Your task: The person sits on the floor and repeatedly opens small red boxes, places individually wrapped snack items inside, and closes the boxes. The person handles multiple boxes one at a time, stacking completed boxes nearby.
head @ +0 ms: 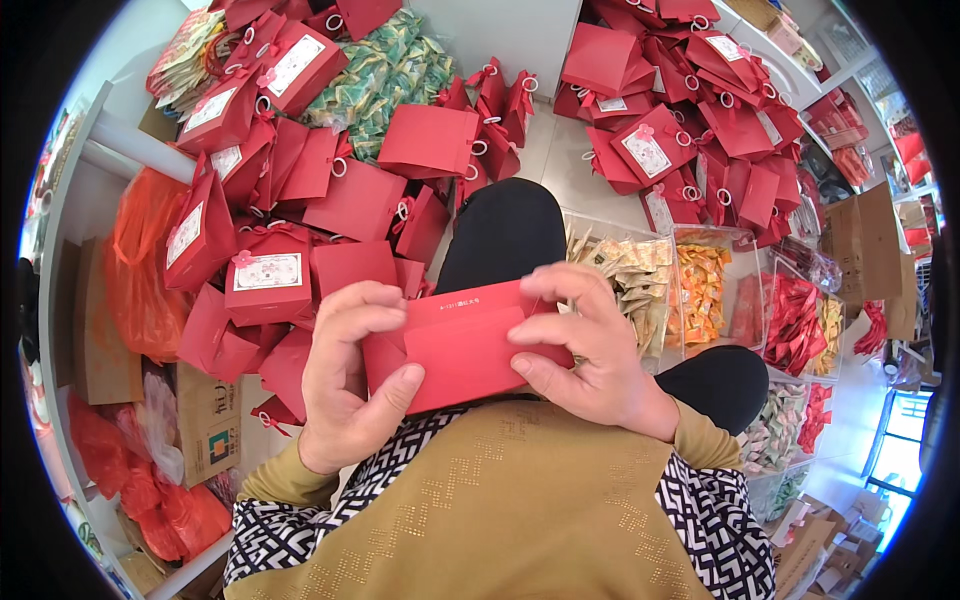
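Note:
A red paper gift box is held over my lap, its folded flap panels facing up and a line of small print along the far edge. My left hand grips its left end, thumb on the near side and fingers on the far side. At the right end, my right hand holds it with the thumb and fingertips resting on the flaps. The box's underside is hidden. Beyond my knee, finished-looking red gift boxes with ribbons and white rings lie heaped; one box carries a white printed label.
Clear plastic bins hold beige sachets, orange packets and red-wrapped pieces at my right. Green packets fill a bag at the far left. More red boxes pile up at the far right. An orange plastic bag hangs at left.

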